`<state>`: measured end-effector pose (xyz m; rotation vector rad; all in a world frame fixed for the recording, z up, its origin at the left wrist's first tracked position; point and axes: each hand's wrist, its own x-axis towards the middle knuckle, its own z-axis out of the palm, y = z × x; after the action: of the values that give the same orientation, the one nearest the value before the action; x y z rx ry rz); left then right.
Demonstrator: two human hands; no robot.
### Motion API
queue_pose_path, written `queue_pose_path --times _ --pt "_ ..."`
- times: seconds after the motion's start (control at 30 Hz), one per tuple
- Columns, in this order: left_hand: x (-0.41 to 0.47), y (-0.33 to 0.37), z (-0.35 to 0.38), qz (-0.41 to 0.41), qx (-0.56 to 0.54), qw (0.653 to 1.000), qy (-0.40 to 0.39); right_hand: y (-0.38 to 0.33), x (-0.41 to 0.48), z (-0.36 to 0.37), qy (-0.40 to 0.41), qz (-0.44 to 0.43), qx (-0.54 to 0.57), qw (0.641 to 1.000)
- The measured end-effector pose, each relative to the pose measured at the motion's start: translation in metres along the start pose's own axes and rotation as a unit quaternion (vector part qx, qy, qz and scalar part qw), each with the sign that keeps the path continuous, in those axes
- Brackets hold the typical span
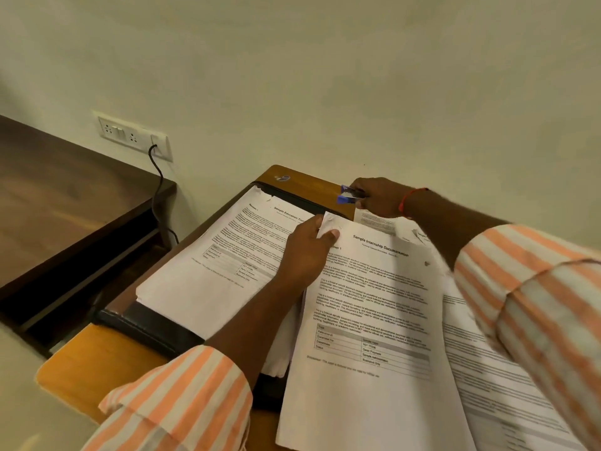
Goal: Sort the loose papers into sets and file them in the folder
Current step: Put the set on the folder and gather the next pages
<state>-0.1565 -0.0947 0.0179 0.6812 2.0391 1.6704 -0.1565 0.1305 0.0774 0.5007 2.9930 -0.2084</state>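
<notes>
The left hand [305, 252] pinches the far-left corner of the internship papers [374, 320] between thumb and fingers, while the right hand [379, 198] grips a small blue stapler [346, 194] just beyond that corner. To the left the black folder [146, 323] lies open on the tabletop [81, 359] with the education papers [211, 271] stacked on it. More loose sheets [487, 369] spread to the right, under the striped sleeve [536, 304].

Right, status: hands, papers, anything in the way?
Left hand pinches internship set corner. Right hand grips blue stapler. Education set lies on folder. Loose sheets at right.
</notes>
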Motion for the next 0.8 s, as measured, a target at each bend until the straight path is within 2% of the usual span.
queue_pose_path --times 0.13,0.37,0.53,0.8 --pt "0.009 -0.006 -0.009 -0.018 0.007 0.999 0.045 -0.006 0.025 0.031 0.071 0.021 0.054 0.996" --pt "0.008 -0.014 -0.003 0.000 0.111 0.991 0.076 -0.022 0.075 0.057 0.100 0.041 0.005 0.994" --pt "0.013 -0.020 -0.002 -0.018 0.151 0.985 0.082 -0.024 0.111 0.066 0.134 0.070 0.006 0.989" --pt "0.014 -0.021 -0.001 -0.021 0.149 0.985 0.084 -0.022 0.132 0.064 0.147 0.081 0.044 0.985"
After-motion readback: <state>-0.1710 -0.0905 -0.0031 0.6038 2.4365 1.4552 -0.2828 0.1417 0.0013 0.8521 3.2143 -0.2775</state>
